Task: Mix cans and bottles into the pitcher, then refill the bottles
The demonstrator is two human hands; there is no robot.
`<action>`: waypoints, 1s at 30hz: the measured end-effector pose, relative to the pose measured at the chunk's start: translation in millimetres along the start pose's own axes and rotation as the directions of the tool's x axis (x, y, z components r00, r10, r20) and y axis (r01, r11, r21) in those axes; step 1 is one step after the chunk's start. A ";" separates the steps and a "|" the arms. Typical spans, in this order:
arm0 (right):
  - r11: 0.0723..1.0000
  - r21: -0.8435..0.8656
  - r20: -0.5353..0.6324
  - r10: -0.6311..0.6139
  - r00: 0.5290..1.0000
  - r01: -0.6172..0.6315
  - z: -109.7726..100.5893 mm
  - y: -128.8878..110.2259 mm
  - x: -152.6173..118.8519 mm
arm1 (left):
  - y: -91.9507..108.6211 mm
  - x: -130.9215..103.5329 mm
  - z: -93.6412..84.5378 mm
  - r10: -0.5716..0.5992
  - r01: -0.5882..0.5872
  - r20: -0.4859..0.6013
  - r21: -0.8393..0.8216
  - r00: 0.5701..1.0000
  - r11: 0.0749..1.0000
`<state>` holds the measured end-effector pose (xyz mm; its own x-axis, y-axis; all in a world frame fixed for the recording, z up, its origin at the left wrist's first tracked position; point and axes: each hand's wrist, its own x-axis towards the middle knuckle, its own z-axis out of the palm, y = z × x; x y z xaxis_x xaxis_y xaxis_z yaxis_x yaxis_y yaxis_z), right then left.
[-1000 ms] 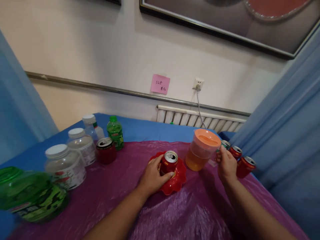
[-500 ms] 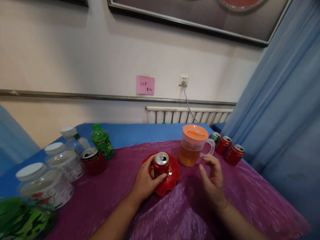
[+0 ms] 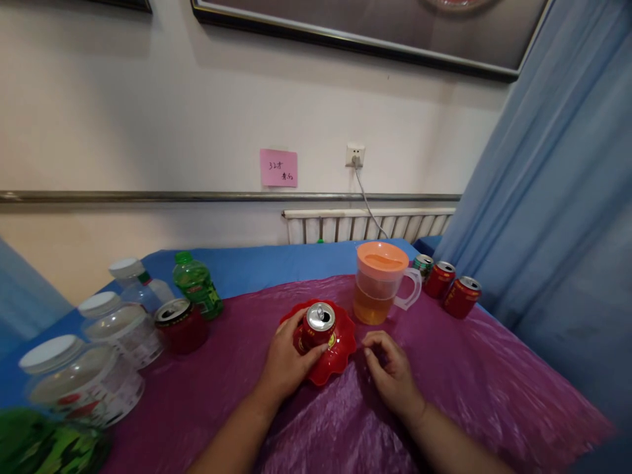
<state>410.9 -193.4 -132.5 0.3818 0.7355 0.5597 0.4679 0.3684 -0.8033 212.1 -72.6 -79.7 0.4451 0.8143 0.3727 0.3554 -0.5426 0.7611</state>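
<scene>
My left hand (image 3: 285, 359) is wrapped round a red drink can (image 3: 316, 336). The can stands upright on a red plate with a wavy rim (image 3: 348, 342), and its silver top shows an opened mouth. To the right of the plate is my right hand (image 3: 392, 372), empty, its fingers loosely curled with a small gap to the thumb. Just behind that hand stands a clear pitcher (image 3: 378, 296) with an orange lid, partly filled with amber liquid.
Two red cans (image 3: 461, 297) and a green can (image 3: 423, 266) stand at the right. On the left are white-lidded jars (image 3: 86, 382), a wide red can (image 3: 182, 327) and a green bottle (image 3: 198, 286). Purple plastic sheeting (image 3: 222, 395) covers the table. A blue curtain (image 3: 553, 197) hangs on the right.
My right hand has moved left, away from the pitcher's handle and towards the plate, its fingers curling in. My left hand stays on the can. The view has shifted slightly.
</scene>
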 end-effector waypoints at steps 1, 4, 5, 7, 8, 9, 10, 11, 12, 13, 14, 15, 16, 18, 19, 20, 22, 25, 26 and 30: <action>1.000 -0.004 -0.002 0.014 1.000 -0.014 -0.1 2.1 -0.3 | 0.3 -0.4 -0.1 0.003 -0.003 -0.005 0.002 1.000 1.000; 0.999 -0.002 0.011 0.043 0.999 -0.043 0.2 5.7 -2.2 | 0.9 -1.7 -0.7 -0.002 0.002 -0.019 0.010 1.000 1.000; 0.999 0.001 0.024 0.048 0.999 -0.048 0.4 6.1 -2.9 | 0.8 -2.2 -0.9 -0.007 0.007 -0.023 0.016 1.000 1.000; 0.998 0.000 0.043 0.057 0.997 -0.057 0.6 6.2 -4.4 | 0.5 -2.8 -1.3 -0.013 0.013 -0.028 0.029 1.000 0.999; 0.998 0.000 0.048 0.060 0.997 -0.060 0.7 6.0 -4.9 | 0.3 -3.0 -1.6 -0.013 0.014 -0.028 0.035 1.000 0.999; 0.998 0.000 0.052 0.064 0.997 -0.064 0.7 5.7 -5.3 | 0.1 -3.1 -1.8 -0.012 0.013 -0.027 0.042 1.000 0.999; 0.998 0.002 0.050 0.067 0.996 -0.068 0.7 5.4 -5.5 | 0.1 -3.1 -2.0 -0.011 0.012 -0.024 0.050 1.000 0.999; 0.997 0.004 0.046 0.072 0.996 -0.072 0.6 5.1 -5.7 | 0.2 -3.2 -2.1 -0.010 0.011 -0.020 0.058 1.000 0.998; 0.997 0.004 0.042 0.077 0.996 -0.077 0.6 4.9 -5.7 | 0.4 -3.3 -2.3 -0.010 0.011 -0.015 0.065 1.000 0.998; 0.997 0.001 0.038 0.082 0.996 -0.082 0.6 4.7 -5.7 | 0.8 -3.5 -2.4 -0.012 0.013 -0.008 0.072 1.000 0.997; 0.996 -0.002 0.035 0.085 0.996 -0.085 0.5 4.6 -5.6 | 1.2 -3.7 -2.4 -0.017 0.017 -0.002 0.078 1.000 0.997; 0.996 -0.005 0.034 0.085 0.996 -0.085 0.5 4.7 -5.5 | 1.6 -3.9 -2.4 -0.022 0.022 0.004 0.082 1.000 0.996; 0.996 -0.006 0.036 0.085 0.996 -0.085 0.5 4.7 -5.4 | 2.0 -4.2 -2.4 -0.028 0.027 0.009 0.085 1.000 0.996; 0.997 -0.006 0.039 0.082 0.996 -0.082 0.4 4.3 -5.2 | 2.5 -4.4 -2.2 -0.036 0.034 0.013 0.083 0.999 0.996; 0.997 -0.008 0.036 0.080 0.996 -0.080 0.2 3.5 -5.1 | 2.5 -4.3 -2.1 -0.036 0.035 0.012 0.080 0.999 0.996; 0.997 -0.013 0.032 0.075 0.997 -0.075 0.0 2.0 -5.1 | 2.5 -4.1 -2.0 -0.034 0.033 0.011 0.076 0.999 0.997; 0.998 -0.029 0.036 0.056 0.998 -0.055 -0.5 -3.3 -4.9 | 2.2 -3.4 -2.0 -0.026 0.025 0.007 0.069 1.000 0.997; 0.998 -0.057 0.091 0.034 0.995 -0.029 0.2 -17.4 -2.8 | 1.5 -2.4 -2.3 -0.010 0.010 0.005 0.054 1.000 0.999; 0.997 -0.071 0.109 0.043 0.993 -0.035 1.5 -23.3 -1.1 | 1.4 -2.3 -2.4 -0.003 0.003 0.002 0.051 1.000 0.999; 0.987 -0.102 0.149 0.142 0.979 -0.127 13.4 -47.8 13.8 | 1.8 -2.5 -2.4 0.043 -0.042 -0.019 0.065 0.999 0.997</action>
<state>383.1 -193.3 -89.1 0.3215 0.8565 0.4037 0.4943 0.2118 -0.8431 209.6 -75.1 -78.0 0.4441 0.7938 0.4155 0.3892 -0.5886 0.7086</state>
